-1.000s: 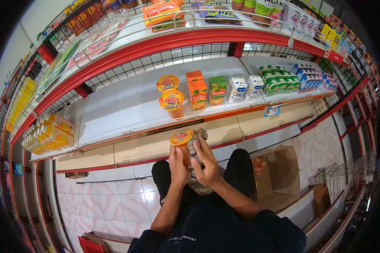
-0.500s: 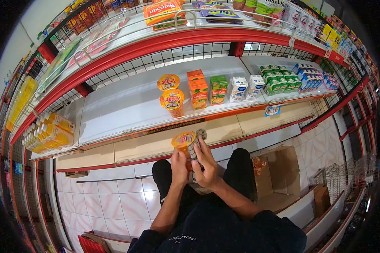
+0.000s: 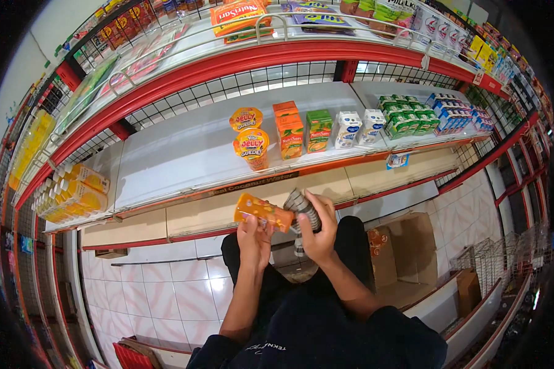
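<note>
My left hand (image 3: 253, 243) grips an orange jelly cup (image 3: 256, 210) that lies tipped on its side, its wide end toward the left and its narrow base toward the right. A grey striped cloth (image 3: 300, 206) is bunched in my right hand (image 3: 321, 234), touching or close beside the cup's base. Part of the cloth hangs below the fingers. Ahead on the white shelf (image 3: 184, 147) stand two similar jelly cups (image 3: 251, 145), one behind the other. To their right are orange juice cartons (image 3: 289, 135) and a green carton (image 3: 319, 132).
White cartons (image 3: 348, 130), green packs (image 3: 406, 117) and blue packs (image 3: 452, 117) fill the shelf's right. Yellow bottles (image 3: 77, 190) crowd its left end. An open cardboard box (image 3: 406, 258) with orange cups inside sits right of my knees. A red-edged shelf (image 3: 240, 59) runs above.
The jelly cup has turned from roughly upright, lid showing, onto its side. My right hand and the cloth have shifted to the right, toward the cup's base.
</note>
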Tool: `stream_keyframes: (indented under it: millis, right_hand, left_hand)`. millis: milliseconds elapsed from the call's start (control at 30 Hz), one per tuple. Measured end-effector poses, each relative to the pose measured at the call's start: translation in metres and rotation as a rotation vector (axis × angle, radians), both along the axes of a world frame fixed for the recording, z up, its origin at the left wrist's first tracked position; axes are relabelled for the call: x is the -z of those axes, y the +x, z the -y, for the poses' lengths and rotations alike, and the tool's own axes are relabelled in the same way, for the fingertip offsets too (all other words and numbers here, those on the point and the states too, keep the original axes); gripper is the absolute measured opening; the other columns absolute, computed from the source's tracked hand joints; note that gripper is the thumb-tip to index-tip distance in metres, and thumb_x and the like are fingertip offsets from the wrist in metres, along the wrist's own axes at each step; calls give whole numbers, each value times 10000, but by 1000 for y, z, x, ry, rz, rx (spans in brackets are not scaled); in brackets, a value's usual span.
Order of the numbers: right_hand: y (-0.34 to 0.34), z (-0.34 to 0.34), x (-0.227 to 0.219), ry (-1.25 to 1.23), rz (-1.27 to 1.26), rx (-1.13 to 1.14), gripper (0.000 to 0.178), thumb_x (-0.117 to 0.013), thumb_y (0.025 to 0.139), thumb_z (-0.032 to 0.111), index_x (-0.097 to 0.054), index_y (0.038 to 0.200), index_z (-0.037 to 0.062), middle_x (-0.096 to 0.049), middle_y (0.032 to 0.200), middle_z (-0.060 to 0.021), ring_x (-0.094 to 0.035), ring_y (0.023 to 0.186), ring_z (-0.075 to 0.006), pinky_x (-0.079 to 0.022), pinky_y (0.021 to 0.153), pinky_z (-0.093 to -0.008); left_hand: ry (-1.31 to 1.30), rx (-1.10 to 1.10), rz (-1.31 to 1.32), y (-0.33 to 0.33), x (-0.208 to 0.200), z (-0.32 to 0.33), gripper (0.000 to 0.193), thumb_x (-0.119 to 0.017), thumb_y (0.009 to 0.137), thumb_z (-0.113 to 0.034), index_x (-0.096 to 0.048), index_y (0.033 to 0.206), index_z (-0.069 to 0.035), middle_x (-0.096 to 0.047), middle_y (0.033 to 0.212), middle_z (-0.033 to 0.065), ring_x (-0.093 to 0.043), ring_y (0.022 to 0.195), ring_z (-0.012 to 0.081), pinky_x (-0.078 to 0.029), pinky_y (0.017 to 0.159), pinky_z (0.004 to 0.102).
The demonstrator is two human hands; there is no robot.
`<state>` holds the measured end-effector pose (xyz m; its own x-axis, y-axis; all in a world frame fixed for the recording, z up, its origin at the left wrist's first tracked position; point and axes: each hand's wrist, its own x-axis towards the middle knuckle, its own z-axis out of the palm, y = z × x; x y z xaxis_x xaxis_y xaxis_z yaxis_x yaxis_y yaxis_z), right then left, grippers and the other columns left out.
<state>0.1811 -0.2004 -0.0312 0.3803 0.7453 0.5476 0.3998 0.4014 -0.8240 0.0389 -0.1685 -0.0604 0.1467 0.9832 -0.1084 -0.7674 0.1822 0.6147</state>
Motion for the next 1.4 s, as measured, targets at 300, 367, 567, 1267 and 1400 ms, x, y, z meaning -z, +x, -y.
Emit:
stream_keyframes:
  millis: [300,367,567,1267,1400]
  right_hand:
    - [-6,9,8,59,47,-27,238,-742,708,-26,-658,931,-17,-622,1021,-170,-635,904,-275,-508,796,-337]
    - [-6,11,8,73,78,-66,231,-739,707,-28,-664,926,-15,-623,1015,-166,-634,899,-273,-508,791,-336]
    - [-2,10,6,61,76,-131,221,-729,709,-37,-669,921,-12,-623,987,-153,-632,865,-268,-506,776,-330]
    - [9,14,2,61,285,-294,416,-626,811,28,-597,1220,-44,-559,1290,-246,-524,1239,-363,-395,1039,-411]
    - [8,12,9,-88,35,-310,446,-565,885,63,-510,1306,-71,-567,1283,-247,-530,1238,-307,-397,1027,-371]
  left_hand:
    - [-102,-79,145,6,-7,6,339,-512,997,-284,-468,1253,-65,-581,1188,71,-603,1032,158,-530,910,319]
    - [-97,-77,192,6,-6,6,330,-509,1000,-280,-472,1249,-67,-583,1189,73,-604,1033,158,-532,909,323]
    - [6,-27,142,0,-4,5,402,-497,1000,-318,-444,1287,-43,-559,1250,93,-576,1131,192,-505,963,334]
    - [-24,73,-95,14,14,19,531,-641,906,-96,-385,1371,-62,-545,1107,29,-544,982,124,-462,842,291]
    - [96,167,-137,9,11,14,507,-612,924,-100,-381,1371,-35,-544,1220,64,-545,1102,160,-452,932,305]
